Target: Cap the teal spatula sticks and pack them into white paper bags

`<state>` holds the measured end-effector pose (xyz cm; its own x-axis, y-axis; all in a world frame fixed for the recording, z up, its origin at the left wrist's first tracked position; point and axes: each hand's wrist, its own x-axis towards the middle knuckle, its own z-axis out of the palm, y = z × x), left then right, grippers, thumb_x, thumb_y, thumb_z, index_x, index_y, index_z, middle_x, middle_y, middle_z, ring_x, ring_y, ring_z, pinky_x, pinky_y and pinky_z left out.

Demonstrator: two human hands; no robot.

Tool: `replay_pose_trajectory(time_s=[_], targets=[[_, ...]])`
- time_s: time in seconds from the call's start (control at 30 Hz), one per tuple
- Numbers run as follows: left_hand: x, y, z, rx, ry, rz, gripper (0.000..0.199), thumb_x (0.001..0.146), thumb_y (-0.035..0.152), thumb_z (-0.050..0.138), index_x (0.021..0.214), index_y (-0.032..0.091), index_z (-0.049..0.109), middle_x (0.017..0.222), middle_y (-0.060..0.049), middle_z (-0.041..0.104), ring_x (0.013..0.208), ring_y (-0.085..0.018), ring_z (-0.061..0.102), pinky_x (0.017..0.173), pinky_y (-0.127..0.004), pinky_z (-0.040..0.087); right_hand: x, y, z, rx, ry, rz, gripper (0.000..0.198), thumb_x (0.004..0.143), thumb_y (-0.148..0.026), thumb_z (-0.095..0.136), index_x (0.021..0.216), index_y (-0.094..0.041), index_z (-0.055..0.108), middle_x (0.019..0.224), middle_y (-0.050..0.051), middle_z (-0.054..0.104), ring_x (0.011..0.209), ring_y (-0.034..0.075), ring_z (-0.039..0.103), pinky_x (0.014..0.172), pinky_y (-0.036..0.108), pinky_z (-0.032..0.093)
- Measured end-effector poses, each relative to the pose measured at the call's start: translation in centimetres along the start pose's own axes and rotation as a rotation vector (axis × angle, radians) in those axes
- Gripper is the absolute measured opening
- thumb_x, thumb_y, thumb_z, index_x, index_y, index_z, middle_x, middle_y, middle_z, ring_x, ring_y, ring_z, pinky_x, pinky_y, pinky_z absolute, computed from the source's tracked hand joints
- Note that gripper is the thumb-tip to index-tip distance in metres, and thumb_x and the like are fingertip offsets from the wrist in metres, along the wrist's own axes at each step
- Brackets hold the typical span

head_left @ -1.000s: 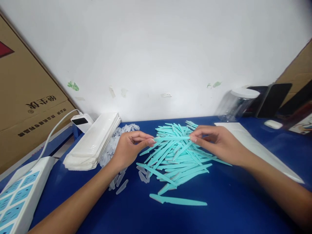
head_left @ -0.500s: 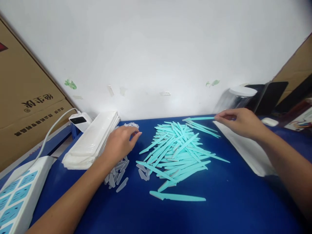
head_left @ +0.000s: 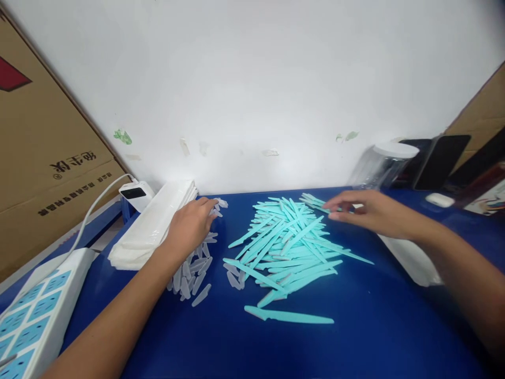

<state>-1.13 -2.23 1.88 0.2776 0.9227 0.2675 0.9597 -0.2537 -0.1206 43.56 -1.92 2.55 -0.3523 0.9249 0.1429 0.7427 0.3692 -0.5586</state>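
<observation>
A heap of turquoise eyebrow razors (head_left: 284, 247) lies mid-table, and one single razor (head_left: 290, 316) lies in front of it. My left hand (head_left: 193, 221) is at the far end of the scattered translucent blade caps (head_left: 191, 276), beside a few more caps (head_left: 223, 203). Its fingertips are bent close together, and what they pinch, if anything, is hidden. My right hand (head_left: 355, 208) hovers over a small group of razors (head_left: 311, 200) with clear caps on their tips, behind the heap. Its thumb and fingers are apart, with nothing visibly held.
White plastic packets (head_left: 152, 226) are stacked at left, near a white device (head_left: 136, 195) with a cable and a power strip (head_left: 47, 300). A white sheet (head_left: 410, 258) lies under my right forearm. A clear jar (head_left: 389, 163) and dark phone-like slabs (head_left: 442, 160) stand back right.
My right hand has left the razor it touched at the back right and moved left, over the small group. My left hand has shifted slightly, its fingertips closing near the far caps.
</observation>
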Motion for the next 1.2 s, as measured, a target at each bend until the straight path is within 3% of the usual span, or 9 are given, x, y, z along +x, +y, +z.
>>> replay_pose_trajectory(time_s=[0.1,0.27,0.4,0.47,0.63,1.03,1.2], targets=[[0.4,-1.4,0.9,-0.016,0.014,0.019,0.038,0.106,0.019,0.053,0.137,0.018,0.074,0.135,-0.013,0.078,0.122,-0.037,0.072,0.092,-0.046,0.059,0.1,-1.6,1.6,0.112,-0.061,-0.057,0.055,0.09,-0.072,0.077,0.117,-0.025,0.087,0.108,0.013,0.082,0.085,0.026,0.071,0.073,0.037,0.053],[0.9,-3.1,3.1,-0.123,0.024,0.105,0.033,0.107,0.025,0.054,0.129,0.017,0.078,0.123,-0.016,0.078,0.116,-0.037,0.071,0.095,-0.048,0.058,0.2,-2.0,2.8,0.104,-0.067,-0.023,0.05,0.091,-0.071,0.077,0.106,-0.024,0.088,0.079,0.007,0.077,0.069,0.021,0.064,0.068,0.036,0.048],[1.2,-3.2,4.3,-0.194,0.036,0.199,0.034,0.107,0.023,0.053,0.13,0.019,0.077,0.122,-0.016,0.074,0.113,-0.035,0.068,0.097,-0.049,0.056,0.2,-1.9,2.3,0.148,-0.083,-0.022,0.049,0.09,-0.072,0.077,0.096,-0.024,0.087,0.085,0.008,0.08,0.073,0.022,0.065,0.069,0.035,0.05],[1.3,-3.3,4.7,-0.213,0.044,0.222,0.029,0.107,0.021,0.054,0.12,0.02,0.079,0.117,-0.014,0.073,0.11,-0.034,0.065,0.096,-0.048,0.054,0.1,-1.9,1.8,0.179,-0.063,-0.033,0.052,0.088,-0.075,0.077,0.092,-0.024,0.087,0.084,0.009,0.08,0.075,0.023,0.066,0.069,0.035,0.05],[1.4,-3.2,4.7,-0.21,0.078,0.22,0.013,0.106,0.022,0.061,0.099,0.021,0.073,0.107,-0.012,0.071,0.104,-0.033,0.061,0.093,-0.046,0.051,-0.1,-2.0,0.5,0.295,0.008,0.008,0.058,0.077,-0.08,0.085,0.09,-0.023,0.087,0.074,0.006,0.073,0.067,0.019,0.058,0.062,0.033,0.045],[0.6,-1.1,3.5,-0.147,-0.032,0.17,0.017,0.111,0.025,0.055,0.099,0.018,0.063,0.103,-0.014,0.069,0.095,-0.031,0.061,0.085,-0.041,0.044,-0.1,-3.1,1.2,0.455,0.061,0.111,0.059,0.071,-0.076,0.092,0.09,-0.021,0.083,0.066,0.002,0.064,0.06,0.015,0.055,0.053,0.029,0.045],[0.4,-1.0,3.8,-0.182,-0.038,0.168,0.023,0.111,0.016,0.042,0.098,0.018,0.061,0.097,-0.013,0.067,0.091,-0.03,0.06,0.083,-0.042,0.044,-0.1,-2.7,1.3,0.451,0.092,0.115,0.06,0.072,-0.077,0.09,0.09,-0.021,0.083,0.066,0.002,0.063,0.06,0.015,0.055,0.053,0.029,0.044]])
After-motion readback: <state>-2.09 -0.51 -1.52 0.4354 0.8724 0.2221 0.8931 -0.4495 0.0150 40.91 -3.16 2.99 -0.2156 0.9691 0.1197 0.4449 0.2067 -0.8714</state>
